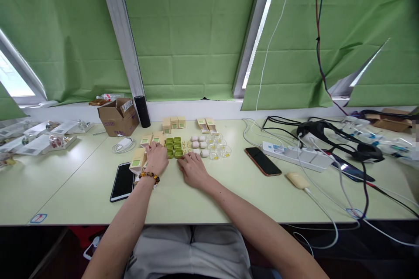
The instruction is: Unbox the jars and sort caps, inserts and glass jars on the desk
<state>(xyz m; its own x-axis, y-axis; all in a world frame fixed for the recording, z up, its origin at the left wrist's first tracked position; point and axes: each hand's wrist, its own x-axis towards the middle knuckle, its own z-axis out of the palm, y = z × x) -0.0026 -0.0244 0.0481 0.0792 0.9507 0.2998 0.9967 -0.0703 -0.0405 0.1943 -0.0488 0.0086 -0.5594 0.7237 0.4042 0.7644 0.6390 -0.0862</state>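
Note:
At the left of a group of small parts, my left hand (156,159), with a beaded bracelet on the wrist, has its fingers bent onto a small beige box (157,140) with a green square. Part of that box is hidden by the fingers. Another beige box (137,162) stands beside this hand. My right hand (194,169) lies palm down on the table, fingers spread, holding nothing. Its fingertips are close to the green cups (177,146) and small yellow pieces (186,144). Pale rounded caps (195,144) and clear domes (220,146) lie in rows to the right.
Behind stand more beige boxes (174,122) and two opened ones (207,125). A tablet (121,182) lies left, near a cardboard box (118,117) and black cylinder (142,111). At right are a phone (262,161), power strip (297,156), headset (340,139) and tangled cables.

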